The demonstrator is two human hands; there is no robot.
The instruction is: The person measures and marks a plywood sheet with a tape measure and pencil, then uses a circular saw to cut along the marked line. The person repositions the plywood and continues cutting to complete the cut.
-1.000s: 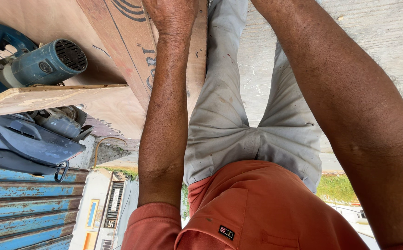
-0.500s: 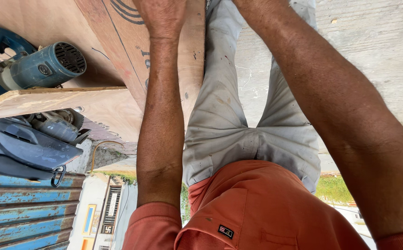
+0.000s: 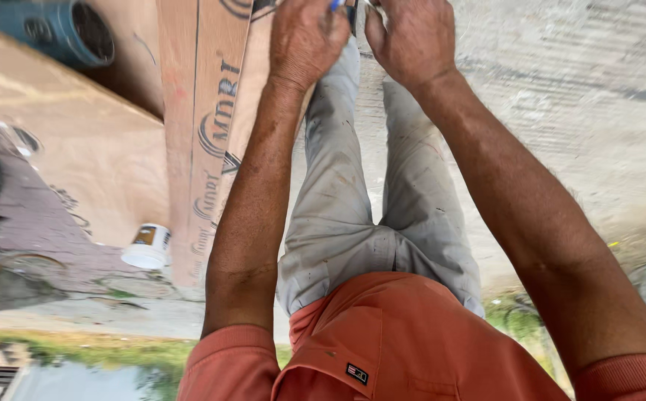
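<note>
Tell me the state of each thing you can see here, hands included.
Left hand, curled on a small blue thing at the frame edge.
Right hand, fingers bent beside it, grip hidden.
Printed board, lying flat.
White tub, closed, beside the board.
Blue power tool, resting, blurred.

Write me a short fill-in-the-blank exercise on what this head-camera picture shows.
1. The person's polo shirt is ____ in colour.
2. The small white tub stands on the ____ beside the long printed plywood strip.
3. The left hand and right hand are close together at the ____ edge of the picture.
4. The trousers are light ____.

Missing words: orange; plywood sheet; top; grey
</note>
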